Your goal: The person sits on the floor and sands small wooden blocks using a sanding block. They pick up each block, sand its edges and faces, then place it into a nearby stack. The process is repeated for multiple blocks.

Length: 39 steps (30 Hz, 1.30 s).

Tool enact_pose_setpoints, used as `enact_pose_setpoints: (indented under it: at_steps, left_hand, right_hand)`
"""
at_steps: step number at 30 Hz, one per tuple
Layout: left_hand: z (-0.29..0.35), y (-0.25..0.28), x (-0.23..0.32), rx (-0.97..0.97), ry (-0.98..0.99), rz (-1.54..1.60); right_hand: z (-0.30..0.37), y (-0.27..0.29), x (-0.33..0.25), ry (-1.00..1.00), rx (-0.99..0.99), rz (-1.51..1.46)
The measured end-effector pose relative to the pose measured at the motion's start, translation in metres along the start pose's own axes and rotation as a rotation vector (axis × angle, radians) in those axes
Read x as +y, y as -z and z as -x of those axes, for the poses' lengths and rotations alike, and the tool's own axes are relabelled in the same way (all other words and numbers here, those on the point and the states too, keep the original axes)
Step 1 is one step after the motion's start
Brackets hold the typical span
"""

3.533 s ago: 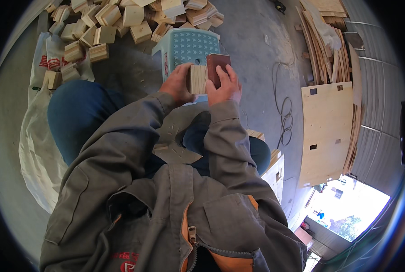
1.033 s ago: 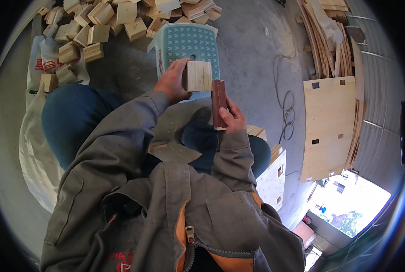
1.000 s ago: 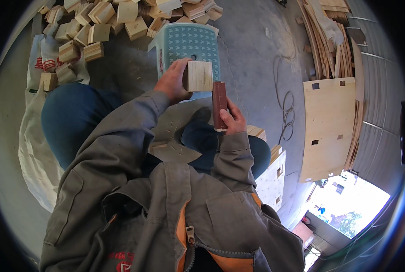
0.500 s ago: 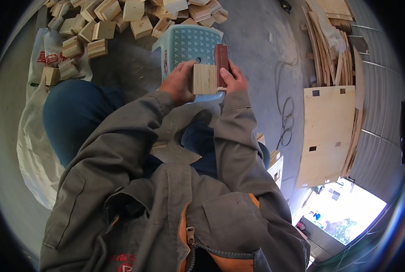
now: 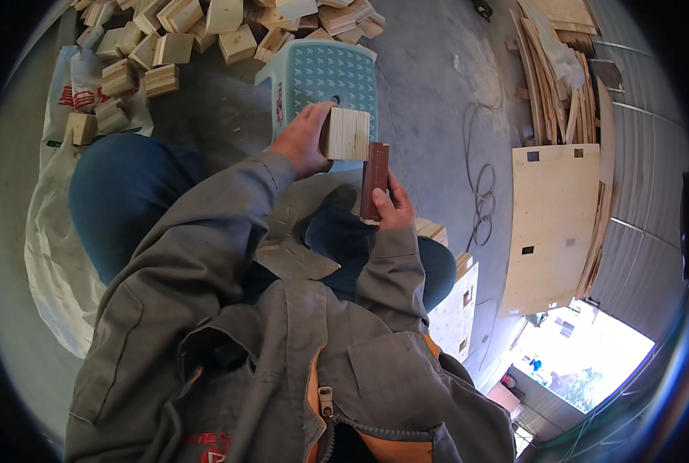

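Note:
My left hand (image 5: 306,143) is closed around a plywood block (image 5: 346,134), with its layered edge facing up. The block is held over the front part of a light-blue plastic stool (image 5: 325,73); whether it rests on the stool cannot be told. In my right hand (image 5: 393,207) is a slim reddish-brown sanding block (image 5: 375,181), gripped near its lower end with the thumb on top. Its upper end sits close against the plywood block's lower right corner. Fingers under both pieces are hidden.
Many loose wooden blocks (image 5: 176,48) are heaped beyond the stool and to the left. A white woven sack (image 5: 59,255) lies by my left knee. Cable (image 5: 483,204) coils on the floor at right, near plywood sheets (image 5: 557,208) and stacked boards (image 5: 549,77).
My right hand has drawn the sanding block back toward me along the plywood block's right side. My left hand and the plywood block have stayed almost in place.

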<state>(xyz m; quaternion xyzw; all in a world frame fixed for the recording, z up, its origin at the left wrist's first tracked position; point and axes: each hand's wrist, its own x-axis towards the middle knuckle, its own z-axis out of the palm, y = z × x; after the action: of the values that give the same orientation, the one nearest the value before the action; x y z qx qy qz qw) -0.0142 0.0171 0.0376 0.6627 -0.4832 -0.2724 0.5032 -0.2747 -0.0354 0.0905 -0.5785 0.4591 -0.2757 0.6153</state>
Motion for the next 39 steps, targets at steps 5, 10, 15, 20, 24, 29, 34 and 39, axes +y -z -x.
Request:
enact_pose_setpoints:
  at_steps: [5,10,15,20,24,29,34,39]
  left_hand:
    - [-0.001,-0.002,-0.003,0.009,-0.016,0.020]
    - [0.000,-0.007,-0.008,0.039,-0.046,0.070]
    - [-0.002,-0.004,0.000,0.018,-0.042,0.053]
    - [-0.001,-0.003,0.002,0.002,-0.009,0.033]
    - [-0.002,-0.001,0.003,-0.013,0.021,0.018]
    - [-0.004,-0.002,0.004,-0.019,0.019,0.023]
    - [-0.003,-0.004,0.001,-0.009,-0.005,0.032]
    - [-0.002,-0.008,-0.008,0.001,-0.025,0.068]
  right_hand:
    - [-0.063,-0.019,-0.017,0.020,-0.016,0.034]
    - [-0.148,-0.036,-0.024,0.103,-0.065,0.112]
    - [-0.134,-0.043,-0.048,0.121,-0.050,0.249]
    - [-0.071,-0.015,-0.010,0.133,0.026,0.336]
    - [-0.006,-0.013,-0.018,0.356,0.015,0.595]
    - [0.008,-0.002,-0.002,0.249,0.031,0.411]
    - [-0.035,-0.015,-0.012,0.183,0.030,0.329]
    - [-0.122,-0.035,-0.025,0.227,0.044,0.393]
